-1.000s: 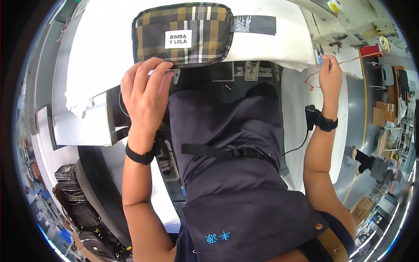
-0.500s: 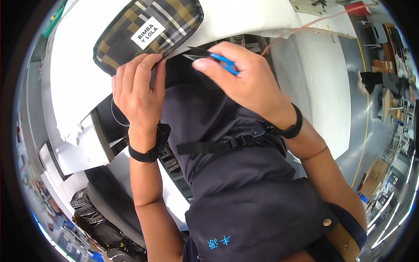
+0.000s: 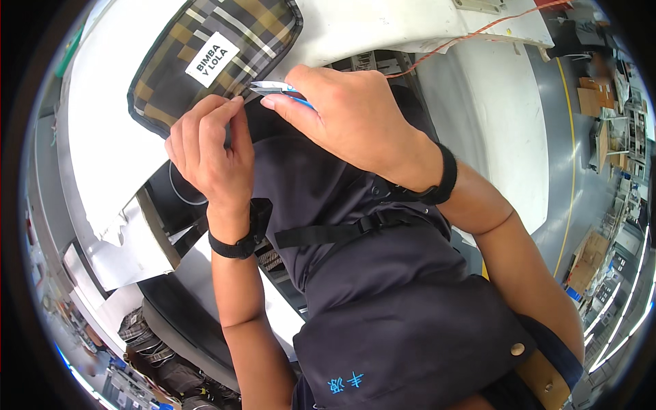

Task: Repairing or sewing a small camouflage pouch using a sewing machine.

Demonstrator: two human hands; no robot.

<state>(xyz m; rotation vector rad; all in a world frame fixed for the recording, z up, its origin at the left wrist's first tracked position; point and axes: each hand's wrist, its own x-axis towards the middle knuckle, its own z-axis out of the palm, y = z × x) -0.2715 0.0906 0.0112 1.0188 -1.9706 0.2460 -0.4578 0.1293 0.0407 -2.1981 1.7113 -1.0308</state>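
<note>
The plaid pouch lies on the white work surface, its pale label facing up. At its near edge, the left hand bunches thumb and fingertips; whether they grip fabric or a thread, and how tightly, I cannot tell. Just right of those fingertips, the right hand is closed around blue-handled snips, blades pointing at the pouch's edge. Fingers and blades obstruct the view of that edge. Well right of the pouch runs an orange cord; nearer the person than the pouch is a dark apron, with stacked bags beyond the left forearm.
</note>
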